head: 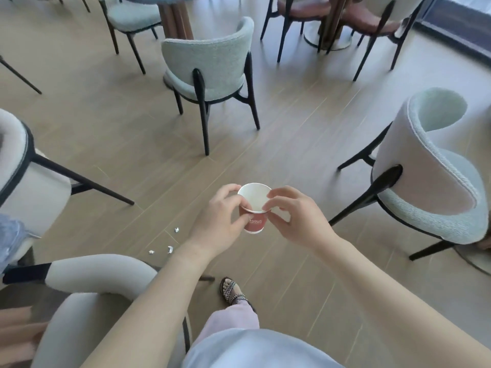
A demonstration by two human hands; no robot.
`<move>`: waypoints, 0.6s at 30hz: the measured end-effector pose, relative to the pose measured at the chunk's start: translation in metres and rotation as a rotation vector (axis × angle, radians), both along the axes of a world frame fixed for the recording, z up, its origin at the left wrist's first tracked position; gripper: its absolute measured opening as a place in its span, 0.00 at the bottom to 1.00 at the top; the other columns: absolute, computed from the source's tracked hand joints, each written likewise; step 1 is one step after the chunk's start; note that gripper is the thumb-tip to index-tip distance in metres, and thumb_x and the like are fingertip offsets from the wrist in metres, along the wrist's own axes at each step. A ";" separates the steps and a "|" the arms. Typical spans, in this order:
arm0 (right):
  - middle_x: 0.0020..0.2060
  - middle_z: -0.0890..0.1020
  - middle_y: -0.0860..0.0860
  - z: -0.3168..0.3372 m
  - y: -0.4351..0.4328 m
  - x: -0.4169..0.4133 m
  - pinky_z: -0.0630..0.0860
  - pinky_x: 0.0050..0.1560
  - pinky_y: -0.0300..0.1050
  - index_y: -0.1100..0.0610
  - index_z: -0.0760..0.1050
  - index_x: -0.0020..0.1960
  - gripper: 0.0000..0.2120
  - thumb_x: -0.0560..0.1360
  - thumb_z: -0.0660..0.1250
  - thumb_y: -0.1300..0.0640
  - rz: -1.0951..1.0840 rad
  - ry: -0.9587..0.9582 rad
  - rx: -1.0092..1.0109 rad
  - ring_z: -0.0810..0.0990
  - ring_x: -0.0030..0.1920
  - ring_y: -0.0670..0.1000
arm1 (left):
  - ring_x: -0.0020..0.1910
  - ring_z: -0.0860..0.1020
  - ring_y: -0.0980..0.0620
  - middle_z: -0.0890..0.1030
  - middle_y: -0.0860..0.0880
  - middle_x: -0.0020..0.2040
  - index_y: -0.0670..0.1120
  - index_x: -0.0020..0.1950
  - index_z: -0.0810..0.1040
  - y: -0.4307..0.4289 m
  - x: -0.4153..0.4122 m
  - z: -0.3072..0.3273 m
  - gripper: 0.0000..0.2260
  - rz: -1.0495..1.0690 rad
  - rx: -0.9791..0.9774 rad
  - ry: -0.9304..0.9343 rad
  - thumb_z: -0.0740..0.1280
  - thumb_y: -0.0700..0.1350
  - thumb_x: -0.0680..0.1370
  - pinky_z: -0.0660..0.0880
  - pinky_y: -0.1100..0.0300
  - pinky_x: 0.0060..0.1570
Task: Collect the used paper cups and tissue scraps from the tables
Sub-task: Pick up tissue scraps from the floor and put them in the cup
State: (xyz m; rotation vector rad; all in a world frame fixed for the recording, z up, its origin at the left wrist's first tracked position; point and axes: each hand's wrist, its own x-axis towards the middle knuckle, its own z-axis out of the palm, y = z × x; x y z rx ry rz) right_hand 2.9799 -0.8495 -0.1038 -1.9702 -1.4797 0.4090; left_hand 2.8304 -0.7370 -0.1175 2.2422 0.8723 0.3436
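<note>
A red paper cup [254,224] with a white inside is held upright in front of me, above the wooden floor. My left hand [221,221] grips its left side, thumb and fingers curled round the wall. My right hand [295,219] pinches the rim on the right, one fingertip just inside the cup. Three small white tissue scraps lie on the floor to the left: one scrap [176,230] near my left wrist, two more scraps [169,249] [151,252] a little lower.
Pale upholstered chairs with black legs stand all round: one chair [210,65] straight ahead, one chair [430,166] at right, others at left and near left. Round tables on pedestal bases stand at the back. My sandalled foot [232,290] is below the cup.
</note>
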 end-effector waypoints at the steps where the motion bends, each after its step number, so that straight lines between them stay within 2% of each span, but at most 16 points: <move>1: 0.53 0.79 0.51 0.001 0.022 0.002 0.77 0.46 0.49 0.55 0.81 0.45 0.04 0.71 0.70 0.60 0.018 -0.003 0.001 0.79 0.47 0.51 | 0.60 0.71 0.56 0.70 0.57 0.63 0.53 0.44 0.77 0.020 0.001 0.002 0.04 0.017 0.000 0.001 0.71 0.47 0.72 0.67 0.62 0.53; 6: 0.51 0.79 0.50 0.009 0.120 0.004 0.77 0.44 0.45 0.54 0.80 0.45 0.04 0.71 0.70 0.60 0.102 -0.015 0.036 0.74 0.42 0.44 | 0.60 0.72 0.55 0.70 0.56 0.64 0.53 0.47 0.77 0.107 -0.006 0.014 0.07 0.104 0.009 0.004 0.72 0.49 0.71 0.67 0.62 0.53; 11: 0.50 0.79 0.50 0.007 0.190 -0.002 0.78 0.45 0.49 0.55 0.80 0.45 0.05 0.71 0.69 0.61 0.224 0.005 0.020 0.78 0.45 0.49 | 0.63 0.70 0.56 0.68 0.57 0.67 0.56 0.49 0.76 0.160 -0.026 0.013 0.08 0.218 -0.016 0.027 0.71 0.50 0.72 0.65 0.63 0.55; 18: 0.50 0.79 0.50 -0.007 0.280 0.003 0.77 0.45 0.47 0.55 0.81 0.45 0.04 0.71 0.70 0.61 0.390 0.028 0.010 0.75 0.42 0.45 | 0.65 0.69 0.54 0.67 0.55 0.68 0.55 0.50 0.76 0.211 -0.032 -0.001 0.07 0.391 -0.024 0.060 0.70 0.50 0.72 0.64 0.63 0.55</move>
